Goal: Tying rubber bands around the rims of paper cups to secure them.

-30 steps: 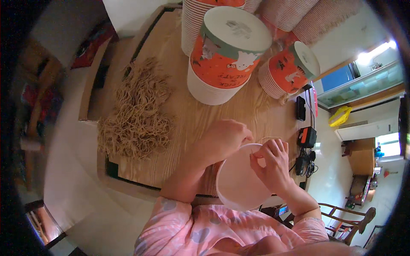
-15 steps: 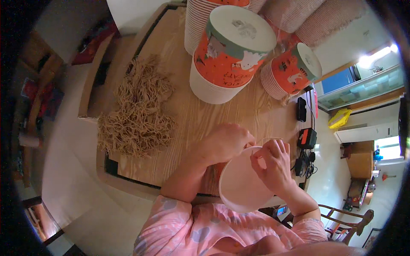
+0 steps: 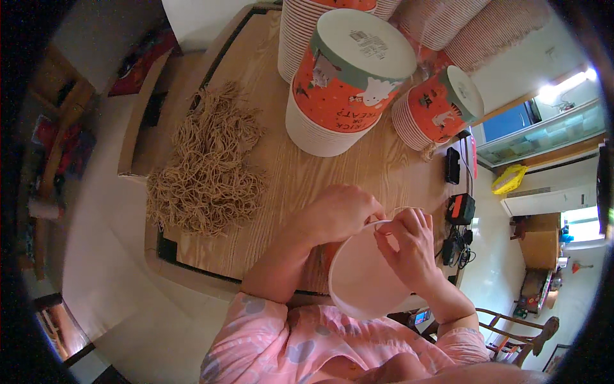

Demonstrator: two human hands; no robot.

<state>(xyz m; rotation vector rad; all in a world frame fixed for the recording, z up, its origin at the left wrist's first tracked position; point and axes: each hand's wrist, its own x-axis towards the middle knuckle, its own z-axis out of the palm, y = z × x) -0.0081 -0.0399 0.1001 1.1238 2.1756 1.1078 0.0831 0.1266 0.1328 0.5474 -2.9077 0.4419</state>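
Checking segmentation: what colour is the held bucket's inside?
Bucket inside is white, best seen in head view.

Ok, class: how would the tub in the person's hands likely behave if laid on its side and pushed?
The tub would probably roll, since it is round. It looks light for its size, being hollow and thin-walled. It is likely fairly stiff, as it curves smoothly, without sagging, with the left hand and right hand at its edge.

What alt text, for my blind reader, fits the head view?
Left hand and right hand handle a round, white-lined paper bucket at its rim. A wooden table holds tangled tan string and upturned, stacked orange paper buckets.
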